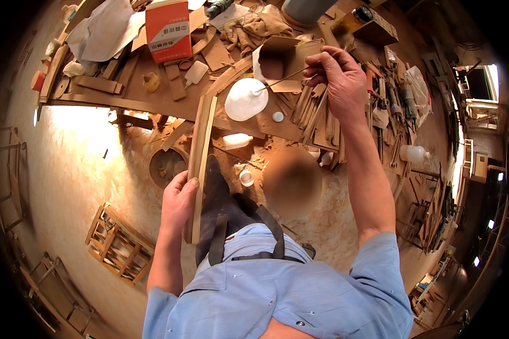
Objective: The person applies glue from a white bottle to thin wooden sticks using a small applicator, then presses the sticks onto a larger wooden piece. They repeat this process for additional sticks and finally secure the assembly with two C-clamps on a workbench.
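R hand [339, 79] w/ 1 stick [285, 78]

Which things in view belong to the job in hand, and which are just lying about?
In use:
wooden strip, in the left hand
thin stick, in the right hand
white container, at the stick's tip

Apparently lying about:
red carton
crumpled cloth
small white cap

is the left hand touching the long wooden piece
Touching. The head view shows the left hand holding the long wooden piece, with the thumb laid against it and no gap between them.
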The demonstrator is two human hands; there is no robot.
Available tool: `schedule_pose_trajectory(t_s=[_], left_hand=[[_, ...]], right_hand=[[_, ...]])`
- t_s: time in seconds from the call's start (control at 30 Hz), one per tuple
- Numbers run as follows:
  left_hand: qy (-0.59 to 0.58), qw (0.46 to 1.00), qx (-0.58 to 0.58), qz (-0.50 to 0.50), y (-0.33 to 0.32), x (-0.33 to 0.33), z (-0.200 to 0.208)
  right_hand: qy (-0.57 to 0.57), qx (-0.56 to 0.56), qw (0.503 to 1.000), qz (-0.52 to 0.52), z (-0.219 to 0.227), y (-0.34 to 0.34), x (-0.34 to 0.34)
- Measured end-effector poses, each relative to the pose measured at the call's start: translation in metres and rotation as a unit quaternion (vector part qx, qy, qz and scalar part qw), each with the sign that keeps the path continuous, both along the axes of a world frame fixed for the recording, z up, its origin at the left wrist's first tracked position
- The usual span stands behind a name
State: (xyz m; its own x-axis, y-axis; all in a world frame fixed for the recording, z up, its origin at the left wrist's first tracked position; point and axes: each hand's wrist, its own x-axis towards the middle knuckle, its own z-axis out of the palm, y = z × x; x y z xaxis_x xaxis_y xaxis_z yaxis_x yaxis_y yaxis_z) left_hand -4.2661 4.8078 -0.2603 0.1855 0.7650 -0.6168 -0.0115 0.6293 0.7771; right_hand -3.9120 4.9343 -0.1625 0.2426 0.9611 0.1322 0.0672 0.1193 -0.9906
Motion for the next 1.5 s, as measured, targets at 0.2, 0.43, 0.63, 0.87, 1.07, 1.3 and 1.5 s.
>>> schedule_pose_trajectory(t_s=[0.2, 0.43, 0.63, 0.87, 1.07, 1.3, 1.5], left_hand=[[-0.071, 0.997, 0.003, 0.023, -0.002, 0.014, 0.001], [-0.13, 0.989, -0.04, 0.065, -0.002, 0.025, -0.006], [-0.127, 0.991, -0.015, 0.044, -0.002, 0.034, -0.009], [-0.093, 0.995, 0.037, 0.023, -0.007, 0.039, -0.003], [-0.071, 0.996, 0.038, 0.025, -0.009, 0.04, 0.007], [-0.086, 0.995, 0.035, 0.024, -0.013, 0.042, 0.017], [-0.071, 0.997, 0.034, 0.017, -0.017, 0.044, 0.017]], right_hand=[[0.031, -0.016, 0.999, 0.0, 0.0, -0.003, 0.014], [0.053, -0.003, 0.999, 0.009, 0.008, -0.002, 0.011], [0.076, -0.014, 0.997, -0.008, 0.005, -0.007, 0.027], [0.159, 0.005, 0.987, -0.025, -0.005, -0.016, 0.039], [0.262, 0.041, 0.964, -0.023, -0.008, -0.042, 0.039], [0.353, 0.0, 0.936, -0.013, -0.026, -0.072, 0.007], [0.373, -0.025, 0.927, 0.001, -0.041, -0.08, -0.011]])
